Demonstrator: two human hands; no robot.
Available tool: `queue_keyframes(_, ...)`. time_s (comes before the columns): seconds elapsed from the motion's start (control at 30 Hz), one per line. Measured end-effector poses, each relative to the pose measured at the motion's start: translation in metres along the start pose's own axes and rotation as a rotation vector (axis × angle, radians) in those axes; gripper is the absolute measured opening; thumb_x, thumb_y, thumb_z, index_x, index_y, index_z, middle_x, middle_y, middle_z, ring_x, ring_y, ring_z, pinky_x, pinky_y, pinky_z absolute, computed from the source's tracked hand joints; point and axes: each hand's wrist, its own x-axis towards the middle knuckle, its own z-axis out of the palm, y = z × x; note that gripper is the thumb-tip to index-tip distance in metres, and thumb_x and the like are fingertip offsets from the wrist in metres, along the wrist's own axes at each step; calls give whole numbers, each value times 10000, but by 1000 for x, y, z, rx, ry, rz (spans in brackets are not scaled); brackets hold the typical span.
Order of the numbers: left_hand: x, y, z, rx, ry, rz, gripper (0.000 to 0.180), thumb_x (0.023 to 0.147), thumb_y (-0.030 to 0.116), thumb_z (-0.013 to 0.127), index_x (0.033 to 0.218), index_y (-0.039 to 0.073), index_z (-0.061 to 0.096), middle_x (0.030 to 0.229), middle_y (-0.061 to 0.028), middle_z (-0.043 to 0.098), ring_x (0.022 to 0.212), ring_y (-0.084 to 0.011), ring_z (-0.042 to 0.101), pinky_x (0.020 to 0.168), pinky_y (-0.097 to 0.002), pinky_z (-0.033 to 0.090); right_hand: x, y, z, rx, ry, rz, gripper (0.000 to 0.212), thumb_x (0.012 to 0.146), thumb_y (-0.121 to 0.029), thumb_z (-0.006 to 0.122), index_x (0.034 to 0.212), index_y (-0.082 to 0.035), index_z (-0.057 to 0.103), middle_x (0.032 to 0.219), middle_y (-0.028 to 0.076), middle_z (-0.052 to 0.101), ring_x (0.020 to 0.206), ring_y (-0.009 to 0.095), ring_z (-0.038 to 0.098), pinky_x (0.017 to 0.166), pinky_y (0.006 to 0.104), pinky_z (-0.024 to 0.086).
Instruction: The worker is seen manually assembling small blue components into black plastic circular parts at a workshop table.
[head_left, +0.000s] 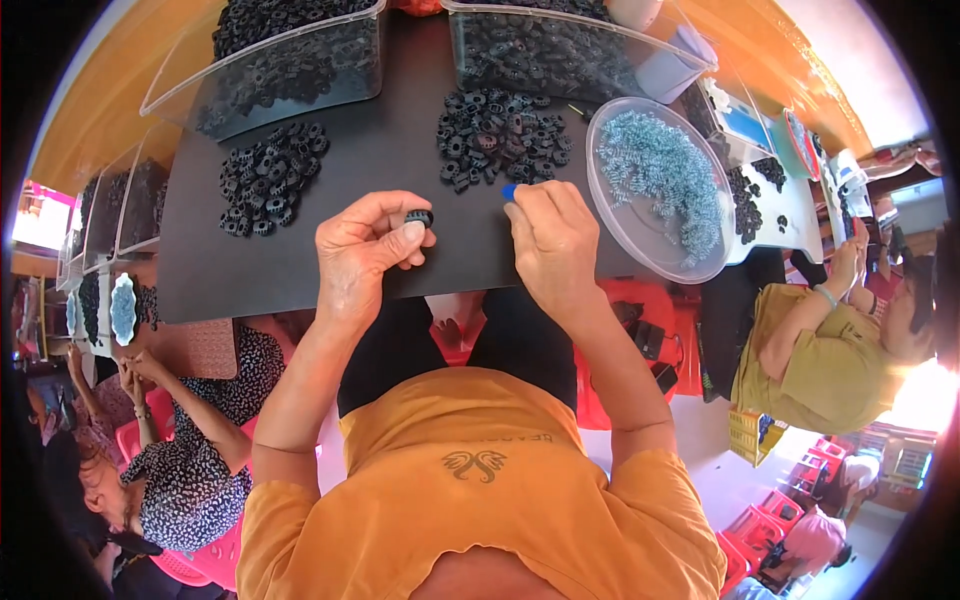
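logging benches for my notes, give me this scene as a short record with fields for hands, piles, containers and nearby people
left hand: pinching a small black part
right hand: fingers bent together; blue bit at the fingertips, held or worn unclear
surface: dark table
piles: left black pile, right black pile
bins: left clear bin, right clear bin, both holding black parts
tray: round clear tray with light blue coil-like pieces
nearby people: person in patterned clothing, left; person in olive top, right

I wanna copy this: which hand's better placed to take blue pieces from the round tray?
Probably the right hand: it's nearer the round tray, though a small blue thing shows in its pinch. The left hand is farther, holding a black piece.
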Motion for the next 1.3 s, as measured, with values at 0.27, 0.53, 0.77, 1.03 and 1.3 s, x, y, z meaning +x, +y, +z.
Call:
queue_keyframes(0.27,5,-20,-1,10,0,-11,162,855,27,630,1014,-2,641,805,-70,670,634,-79,578,589,-195,454,5,1,7,-140,-16,5,191,680,-3,703,839,-24,599,756,117,548,723,315,556,614,397,450)
queue_keyframes(0.53,1,-20,-5,-26,-23,76,178,866,48,640,1024,-33,627,821,-90,661,651,-103,596,590,-203,461,-3,11,-51,-274,-20,12,134,721,-14,679,841,-16,619,742,112,564,700,291,552,605,386,438)
queue_keyframes(0.77,0,-21,0,46,-29,87,168,865,58,649,1009,-27,637,808,-55,642,684,-104,604,596,-206,464,0,78,-100,-248,-249,263,119,723,-72,646,827,-97,698,730,113,576,763,315,589,665,421,462)
queue_keyframes(1.03,-1,-23,-3,42,-25,85,161,863,64,652,1003,-16,640,811,-47,645,691,-100,604,600,-199,458,10,89,-91,-384,-447,12,41,725,-80,629,761,-59,631,786,123,577,797,326,562,699,434,465)
queue_keyframes(1.3,0,-22,-1,36,-17,64,168,863,88,661,1005,0,642,809,-56,661,657,-77,576,599,-189,441,7,86,-97,-334,-304,121,100,733,-70,587,811,-9,571,809,161,594,825,344,573,715,447,461)
